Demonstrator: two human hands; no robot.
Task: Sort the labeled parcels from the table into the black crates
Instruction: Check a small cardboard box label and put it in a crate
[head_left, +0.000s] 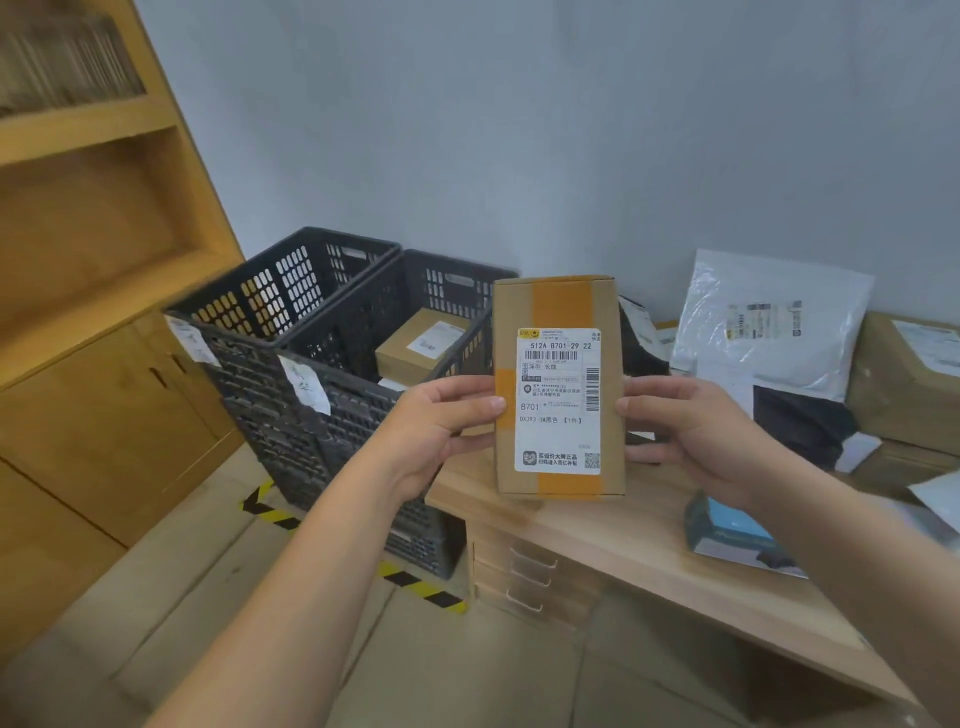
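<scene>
I see open air above the right crate (453, 291); inside it a brown parcel (415, 345) lies; the left crate (283, 288) stands against it.

The wooden table (613, 530) bore a white mailer (769, 332), a black bag (800, 423), stacked boxes (898, 400) at its right, and a blue-topped item (727, 530). Two black crates (311, 415) stood on the floor (208, 597) beside it.

A: Frame centre?
B: Brown parcel (558, 306) upright, label (558, 400) facing camera, reads B701. Left hand (441, 415) pinches its left edge, right hand (691, 431) its right edge.
A: Crates?
B: Centre left, side by side: far crate (280, 291), near crate (358, 332). The near one holds a labelled box (415, 348).
A: Table?
B: Wooden table (623, 535), lower right. White mailer (769, 322) lies on it, right of centre.
</scene>
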